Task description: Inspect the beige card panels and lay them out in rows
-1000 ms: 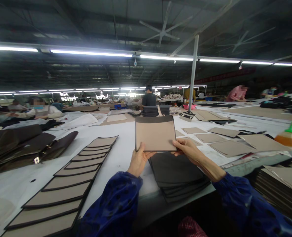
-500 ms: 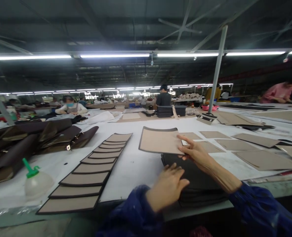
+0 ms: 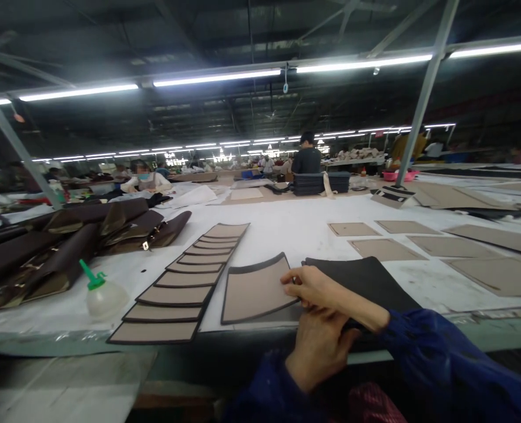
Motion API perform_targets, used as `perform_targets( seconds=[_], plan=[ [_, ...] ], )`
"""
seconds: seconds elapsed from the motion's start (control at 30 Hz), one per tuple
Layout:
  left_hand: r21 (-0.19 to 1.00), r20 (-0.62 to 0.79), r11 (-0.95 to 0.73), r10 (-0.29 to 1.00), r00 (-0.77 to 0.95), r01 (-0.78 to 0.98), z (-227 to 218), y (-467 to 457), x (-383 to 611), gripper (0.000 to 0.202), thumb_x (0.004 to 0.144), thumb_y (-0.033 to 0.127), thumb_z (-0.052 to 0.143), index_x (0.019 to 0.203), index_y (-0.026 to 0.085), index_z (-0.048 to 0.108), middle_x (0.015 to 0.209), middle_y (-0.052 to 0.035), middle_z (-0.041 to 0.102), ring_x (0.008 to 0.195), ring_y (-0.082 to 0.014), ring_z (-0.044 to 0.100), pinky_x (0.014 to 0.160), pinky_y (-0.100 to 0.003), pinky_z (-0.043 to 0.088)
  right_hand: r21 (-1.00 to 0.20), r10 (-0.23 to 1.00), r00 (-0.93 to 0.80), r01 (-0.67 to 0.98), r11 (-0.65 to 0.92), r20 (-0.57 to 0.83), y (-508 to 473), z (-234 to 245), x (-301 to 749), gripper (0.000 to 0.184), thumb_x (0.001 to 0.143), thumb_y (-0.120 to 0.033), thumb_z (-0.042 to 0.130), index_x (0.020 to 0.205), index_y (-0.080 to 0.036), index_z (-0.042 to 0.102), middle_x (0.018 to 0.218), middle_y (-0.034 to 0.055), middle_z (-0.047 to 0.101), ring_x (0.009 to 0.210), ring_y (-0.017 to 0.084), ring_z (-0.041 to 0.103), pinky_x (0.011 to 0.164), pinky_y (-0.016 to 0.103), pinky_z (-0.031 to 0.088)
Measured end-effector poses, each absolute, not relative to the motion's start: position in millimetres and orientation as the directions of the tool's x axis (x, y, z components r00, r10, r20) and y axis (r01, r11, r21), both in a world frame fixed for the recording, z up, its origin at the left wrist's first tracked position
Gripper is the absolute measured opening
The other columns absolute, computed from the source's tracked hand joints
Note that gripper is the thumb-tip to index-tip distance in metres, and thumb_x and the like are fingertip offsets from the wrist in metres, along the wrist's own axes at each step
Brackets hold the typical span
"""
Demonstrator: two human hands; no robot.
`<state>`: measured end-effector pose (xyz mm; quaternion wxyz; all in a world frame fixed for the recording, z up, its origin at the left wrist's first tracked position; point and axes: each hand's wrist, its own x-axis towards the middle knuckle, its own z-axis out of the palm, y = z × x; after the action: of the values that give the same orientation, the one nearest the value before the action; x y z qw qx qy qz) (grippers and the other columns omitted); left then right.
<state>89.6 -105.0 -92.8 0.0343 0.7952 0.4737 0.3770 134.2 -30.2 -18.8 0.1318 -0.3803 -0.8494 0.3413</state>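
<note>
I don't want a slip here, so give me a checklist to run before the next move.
1. Right hand has the beige panel: ok, fingers at its right edge.
2. Left hand free of other things: cannot tell, its fingers are partly hidden.
3. Hands apart in view: not ok, they overlap.
4. Panel's whole underside on the table: cannot tell.
5. Row of overlapping panels uncovered by the hands: ok.
6. Green-tipped bottle upright: ok.

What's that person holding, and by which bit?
The right hand holds a dark-edged beige panel by its right edge; whether the left hand grips anything is unclear.
</note>
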Motion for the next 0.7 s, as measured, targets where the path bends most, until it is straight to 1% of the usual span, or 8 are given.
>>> perform_targets(
  seconds=[0.13,0.2,0.27,0.37,0.47,0.5,0.57,0.7],
  plan=[
    [0.435,0.502,-0.477,0.833,0.234,0.764,-97,-105,91,0.027,0.088,0.034,0.052,0.104,0.017,0.065,0.101,-0.0108,0.070,0.091,-0.0302,0.064,0.081,-0.045,0.051,-0.363,0.684,-0.729,0.629,0.687,0.033,-45,-8,139,0.030,0.080,-0.025,0.062,0.109,-0.019,0.069,0.091,0.0090,0.071,0.091,0.024,0.065,0.078,0.030,0.048],
    [0.421,0.508,-0.463,0.833,0.219,0.780,-98,-103,90,0.027,0.088,0.033,0.052,0.105,0.017,0.065,0.105,-0.0125,0.069,0.098,-0.0330,0.062,0.084,-0.049,0.050,-0.324,0.665,-0.742,0.610,0.723,0.087,-46,-3,149,0.033,0.082,-0.032,0.061,0.113,-0.022,0.067,0.097,0.0088,0.071,0.095,0.025,0.064,0.079,0.031,0.047],
    [0.402,0.541,-0.520,0.799,0.262,0.754,-99,-100,89,0.029,0.088,0.027,0.051,0.112,0.017,0.062,0.115,-0.0116,0.066,0.109,-0.0312,0.058,0.093,-0.050,0.047,-0.373,0.684,-0.703,0.591,0.715,0.197,-39,0,171,0.034,0.086,-0.037,0.058,0.116,-0.023,0.066,0.089,0.0057,0.073,0.085,0.021,0.066,0.074,0.028,0.047],
    [0.346,0.588,-0.609,0.733,0.341,0.713,-101,-96,86,0.044,0.089,0.023,0.048,0.133,0.017,0.047,0.131,-0.0091,0.057,0.124,-0.0259,0.048,0.109,-0.052,0.033,-0.428,0.811,-0.470,0.690,0.584,0.349,-10,-1,230,0.032,0.089,-0.034,0.053,0.115,-0.020,0.065,0.087,0.0039,0.073,0.078,0.017,0.066,0.068,0.024,0.046],
    [0.358,0.575,-0.586,0.752,0.323,0.727,-103,-96,86,0.051,0.088,0.029,0.053,0.137,0.021,0.043,0.134,-0.0067,0.054,0.129,-0.0256,0.044,0.113,-0.057,0.022,-0.281,0.919,-0.240,0.901,0.330,0.312,30,-11,303,0.034,0.089,-0.031,0.054,0.120,-0.020,0.061,0.104,0.0056,0.071,0.091,0.018,0.066,0.077,0.025,0.047],
    [0.368,0.564,-0.569,0.765,0.311,0.735,-103,-97,87,0.054,0.086,0.032,0.056,0.137,0.021,0.043,0.134,-0.0065,0.054,0.129,-0.0267,0.043,0.113,-0.058,0.020,-0.247,0.936,-0.195,0.930,0.271,0.293,44,-16,325,0.035,0.088,-0.029,0.055,0.120,-0.016,0.062,0.110,0.0096,0.069,0.096,0.022,0.064,0.080,0.028,0.047],
    [0.382,0.537,-0.548,0.787,0.304,0.744,-101,-98,88,0.063,0.079,0.038,0.065,0.136,0.022,0.045,0.135,-0.0067,0.054,0.130,-0.0293,0.042,0.113,-0.060,0.015,-0.200,0.950,-0.158,0.956,0.215,0.268,67,-28,358,0.038,0.084,-0.024,0.059,0.121,-0.013,0.061,0.120,0.0154,0.063,0.107,0.028,0.060,0.087,0.034,0.046],
    [0.420,0.451,-0.504,0.838,0.308,0.755,-97,-99,89,0.079,0.067,0.040,0.075,0.138,0.022,0.043,0.139,-0.0073,0.049,0.132,-0.0319,0.037,0.113,-0.059,0.017,-0.130,0.952,-0.228,0.958,0.257,0.206,100,-51,374,0.042,0.082,-0.030,0.063,0.122,-0.017,0.061,0.121,0.0139,0.063,0.113,0.029,0.056,0.093,0.035,0.043]
  ],
)
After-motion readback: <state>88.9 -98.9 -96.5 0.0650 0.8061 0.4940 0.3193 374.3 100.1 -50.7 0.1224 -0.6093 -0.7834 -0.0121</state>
